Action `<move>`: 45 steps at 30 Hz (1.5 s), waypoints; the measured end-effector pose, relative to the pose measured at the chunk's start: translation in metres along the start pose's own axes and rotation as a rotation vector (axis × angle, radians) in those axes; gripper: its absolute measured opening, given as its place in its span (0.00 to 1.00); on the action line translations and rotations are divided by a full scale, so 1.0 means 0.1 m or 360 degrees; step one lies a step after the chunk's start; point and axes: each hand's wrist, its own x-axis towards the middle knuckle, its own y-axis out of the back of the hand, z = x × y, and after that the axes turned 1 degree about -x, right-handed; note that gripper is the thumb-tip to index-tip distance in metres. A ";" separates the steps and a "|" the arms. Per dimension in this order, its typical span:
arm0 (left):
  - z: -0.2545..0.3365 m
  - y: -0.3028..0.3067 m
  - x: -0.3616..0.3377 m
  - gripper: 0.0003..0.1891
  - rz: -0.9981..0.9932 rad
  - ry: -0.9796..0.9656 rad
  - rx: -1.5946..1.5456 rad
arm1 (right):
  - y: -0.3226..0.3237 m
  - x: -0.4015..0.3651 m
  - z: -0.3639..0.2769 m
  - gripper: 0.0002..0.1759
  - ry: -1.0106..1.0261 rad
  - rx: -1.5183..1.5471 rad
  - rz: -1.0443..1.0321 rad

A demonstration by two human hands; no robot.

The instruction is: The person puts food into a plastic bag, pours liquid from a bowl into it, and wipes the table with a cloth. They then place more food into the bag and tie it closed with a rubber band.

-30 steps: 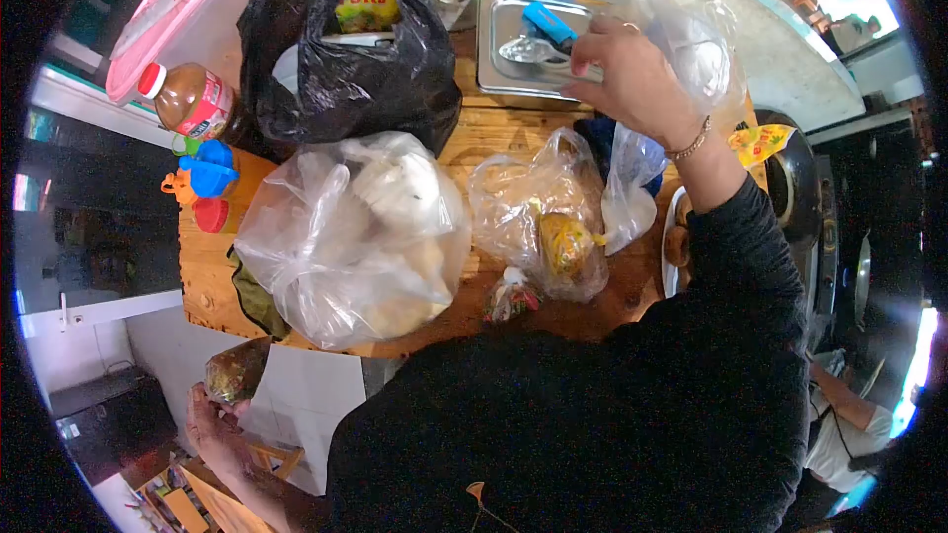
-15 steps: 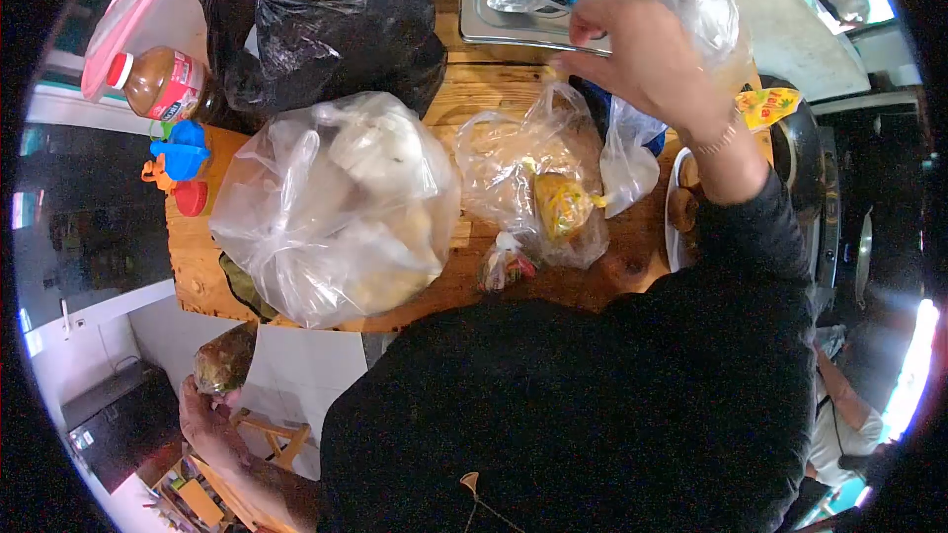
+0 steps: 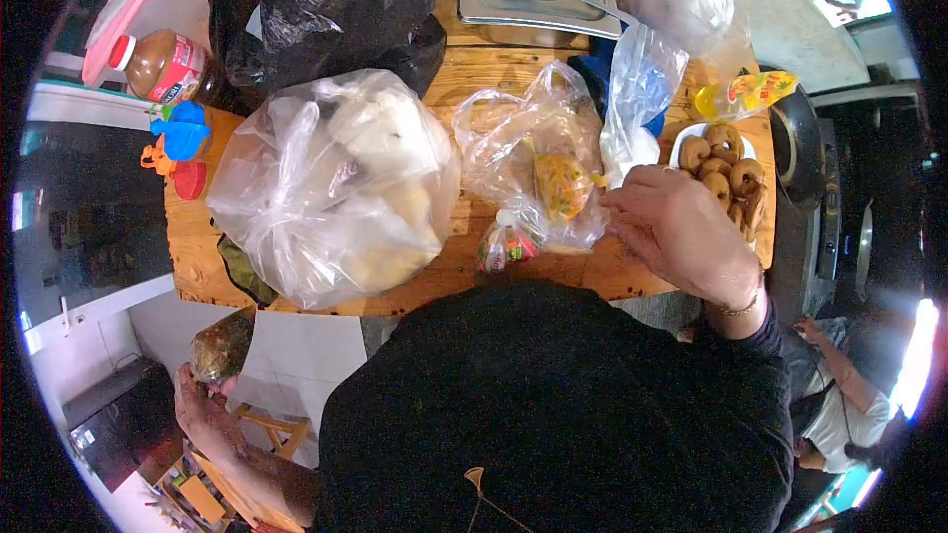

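Observation:
My left hand (image 3: 204, 413), low at the left beyond the table edge, is closed around a clear-wrapped package (image 3: 219, 347) with brownish-green contents. At the table's front right, my right hand (image 3: 686, 232) has its fingers bent together at the edge of a clear plastic bag (image 3: 499, 153). Inside or on that bag lies a small knotted bag of yellow-orange food (image 3: 563, 188). A small printed packet (image 3: 507, 242) sits just in front. Behind my right hand, a plate (image 3: 681, 145) of brown ring-shaped doughnuts (image 3: 726, 143) stands near a long clear bag (image 3: 642, 79).
A large clear bag with white contents (image 3: 336, 188) fills the table's left half, with a black plastic bag (image 3: 326, 35) behind. A metal tray (image 3: 484, 10) carries a spoon and blue-handled tool. A bottle (image 3: 168, 64) stands left; another person (image 3: 839, 400) is at right.
My right hand has come from near the metal tray towards me, down to the clear bag's right edge. The doughnut plate is now uncovered. My left hand still holds the wrapped package.

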 end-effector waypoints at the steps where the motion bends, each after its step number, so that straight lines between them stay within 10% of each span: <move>1: 0.00 0.01 0.00 0.16 -0.0010 0.0007 -0.0011 | -0.04 -0.03 -0.01 0.10 -0.0024 0.0003 0.0007; 13: -0.05 0.17 -0.07 0.15 -0.0225 -0.0086 -0.0018 | -0.20 -0.20 -0.03 0.10 -0.0251 -0.0131 0.0160; 19: -0.10 0.19 -0.19 0.15 -0.0185 -0.0003 -0.0037 | -0.51 0.10 0.19 0.17 -0.0412 -0.0563 0.0803; 30: -0.24 0.26 -0.34 0.15 0.0089 0.0276 -0.0345 | -0.55 0.29 0.52 0.12 -0.0698 -0.0628 0.0525; 36: -0.47 0.44 -0.26 0.14 -0.0081 -0.0451 0.0544 | -0.44 0.28 0.15 0.14 -0.0295 -0.0217 0.0645; 45: -0.26 0.24 -0.29 0.14 0.0053 0.0087 -0.0234 | -1.15 0.42 -0.31 0.18 0.0058 -0.0427 0.0311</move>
